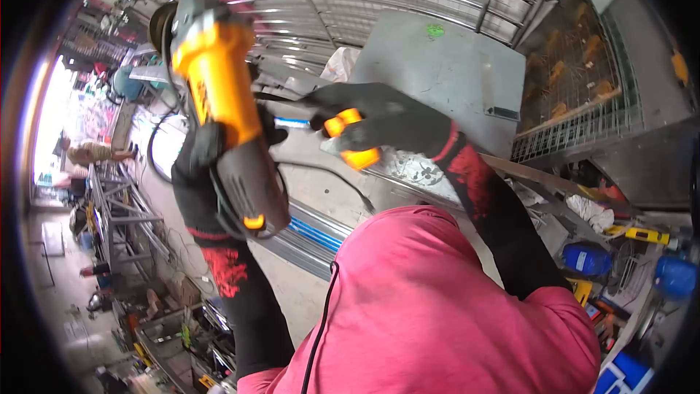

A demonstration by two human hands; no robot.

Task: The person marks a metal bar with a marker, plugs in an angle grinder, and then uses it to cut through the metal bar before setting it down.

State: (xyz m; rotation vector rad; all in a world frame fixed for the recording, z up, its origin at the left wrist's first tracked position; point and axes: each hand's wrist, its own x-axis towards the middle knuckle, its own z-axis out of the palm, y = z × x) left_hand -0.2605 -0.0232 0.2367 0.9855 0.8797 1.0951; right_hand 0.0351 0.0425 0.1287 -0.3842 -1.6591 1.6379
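Grinder (219, 95): one, yellow front, grey rear, held tilted before the chest with the guard uppermost. Left hand (191, 175), gloved, had its fingers wrapped round the grey body. Right hand (386, 120), gloved, had its fingers closed round one orange handle (350, 138) just beside the grinder. One black cord (343, 175) trailed below. One metal box (437, 66) stood behind, and two blue containers (587, 259) lay to the right. Pink shirt (437, 306) blocked the lower view.

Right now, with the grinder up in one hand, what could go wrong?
1. Only the left hand grips the angle grinder, disc end raised. The right hand is busy with a small orange piece, so a slip or kick could likely twist the tool loose.
2. The cable hangs in a loose loop between the arms and might snag.
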